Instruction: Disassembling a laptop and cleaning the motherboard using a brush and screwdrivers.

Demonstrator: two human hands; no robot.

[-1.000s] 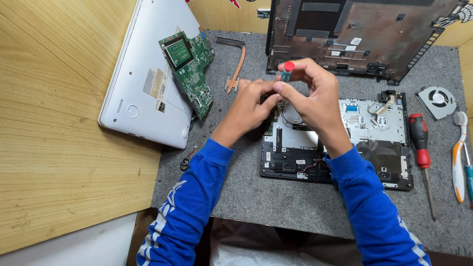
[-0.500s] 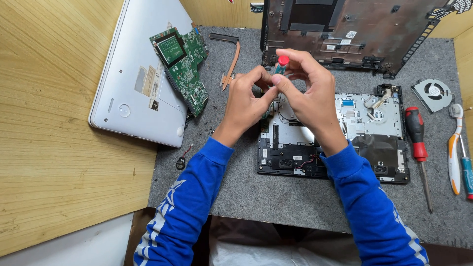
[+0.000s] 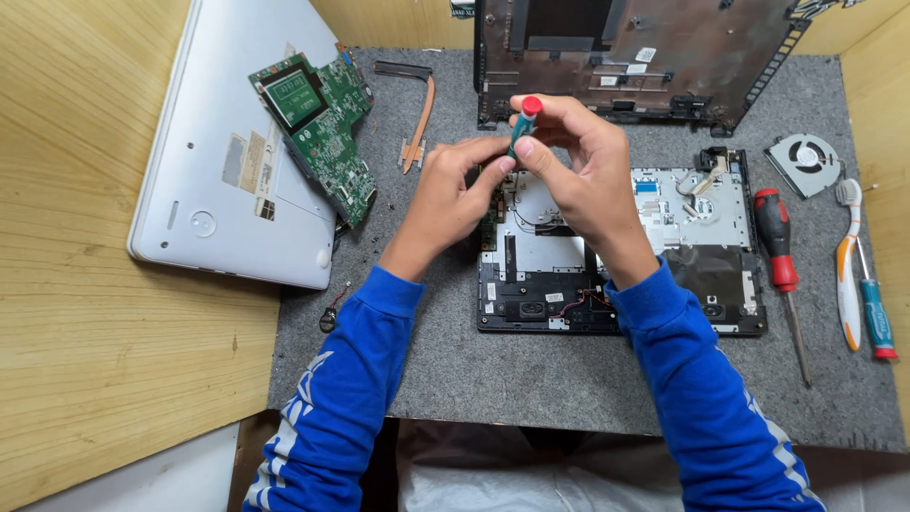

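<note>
This is an electronics repair bench, a small workshop corner. A grey felt work mat (image 3: 569, 379) covers the pale wooden tabletop (image 3: 85, 284), with wooden walls closing in around it. On the mat lie an opened black laptop chassis (image 3: 664, 275), a green circuit board (image 3: 318, 128) to the left of it, a round cooling fan (image 3: 804, 163) to its right (beside a red-handled screwdriver (image 3: 777, 251)) and a dark plastic laptop base cover (image 3: 626, 57) behind it.

Grey mat (image 3: 569, 389) open along its near edge – free passage below the opened chassis (image 3: 621, 251). Far side blocked by upright black casing (image 3: 635, 57); left by green circuit board (image 3: 318, 133) and silver lid (image 3: 227, 161); right by red-handled screwdriver (image 3: 779, 256) and fan (image 3: 804, 164).
</note>
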